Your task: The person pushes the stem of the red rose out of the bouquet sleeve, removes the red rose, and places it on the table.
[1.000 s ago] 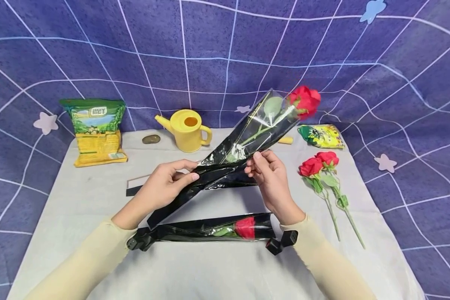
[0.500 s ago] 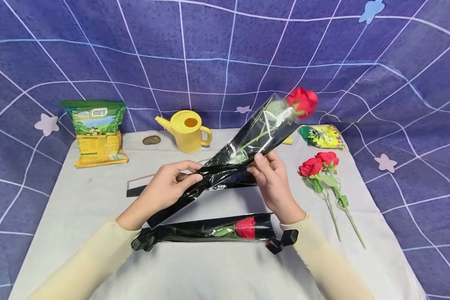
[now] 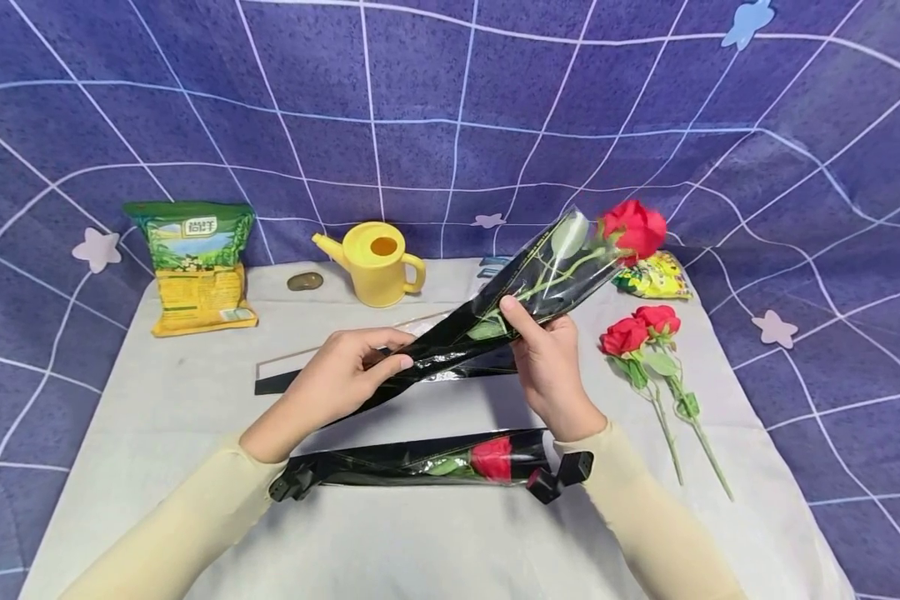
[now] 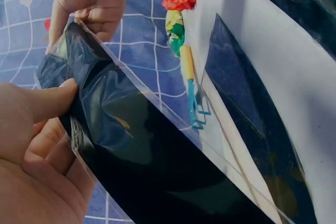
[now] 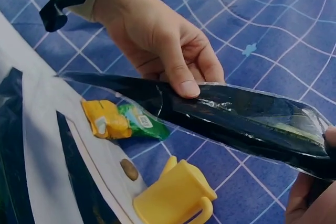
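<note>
Both hands are clamped on the same piece as I watch the feeds: the left hand [image 3: 341, 373] pinches the narrow lower part of a black-and-clear wrapper [image 3: 450, 348], and the right hand [image 3: 551, 367] grips it farther up, thumb across the front. It slants from near left to far right above the middle of the table [image 3: 390, 542], with a red rose [image 3: 633, 231] in it; I can see stem and leaves through the clear side, and the bloom sticks out past the open end. Nearest to me on the table, below the hands, a second wrapped rose [image 3: 420, 464] lies crosswise, its bloom toward the right. Beyond it, partly hidden by the left hand and the held wrapper, more wrapping [image 3: 273, 382] lies flat. Over on the right, two loose roses [image 3: 651, 354] lie side by side, stems pointing near. Along the far edge, left to right, I get a green-and-yellow bag [image 3: 201, 268], a brown stone [image 3: 305, 281], a yellow watering can [image 3: 375, 262], a small blue fork [image 4: 192, 103] with a yellow handle, and a bright packet [image 3: 656, 281] that the held bloom partly covers. Farthest back hangs a blue cloth [image 3: 420, 83] with pale grid lines.
</note>
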`<state>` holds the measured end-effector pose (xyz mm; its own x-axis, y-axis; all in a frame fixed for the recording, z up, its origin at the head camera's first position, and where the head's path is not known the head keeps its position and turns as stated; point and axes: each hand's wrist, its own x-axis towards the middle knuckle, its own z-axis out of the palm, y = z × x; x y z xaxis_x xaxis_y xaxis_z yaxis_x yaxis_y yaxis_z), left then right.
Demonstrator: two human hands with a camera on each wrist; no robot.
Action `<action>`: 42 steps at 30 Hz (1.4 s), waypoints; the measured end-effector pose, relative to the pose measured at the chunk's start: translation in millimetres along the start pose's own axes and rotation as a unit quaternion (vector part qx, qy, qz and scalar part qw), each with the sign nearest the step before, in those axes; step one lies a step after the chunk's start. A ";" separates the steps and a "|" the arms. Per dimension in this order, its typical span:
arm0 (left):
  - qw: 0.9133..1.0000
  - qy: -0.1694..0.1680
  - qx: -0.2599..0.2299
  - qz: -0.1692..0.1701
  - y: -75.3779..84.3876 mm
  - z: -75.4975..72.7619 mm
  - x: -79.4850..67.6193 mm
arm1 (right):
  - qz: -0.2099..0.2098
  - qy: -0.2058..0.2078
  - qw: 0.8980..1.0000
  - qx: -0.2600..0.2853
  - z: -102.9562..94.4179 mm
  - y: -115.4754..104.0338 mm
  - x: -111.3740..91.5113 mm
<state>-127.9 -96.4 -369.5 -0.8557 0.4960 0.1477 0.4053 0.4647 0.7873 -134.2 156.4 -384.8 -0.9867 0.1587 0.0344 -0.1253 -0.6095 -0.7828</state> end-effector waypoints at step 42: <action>0.999 -0.031 0.007 0.014 -3.0 2.1 2.8 | -0.035 -0.017 0.996 -0.081 1.1 22.9 -15.0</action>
<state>-130.9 -94.9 -372.7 -0.8228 0.5531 0.1310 0.4327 0.4602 0.7752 -122.3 139.2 -402.6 -0.9794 0.1688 0.1112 -0.1786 -0.4645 -0.8674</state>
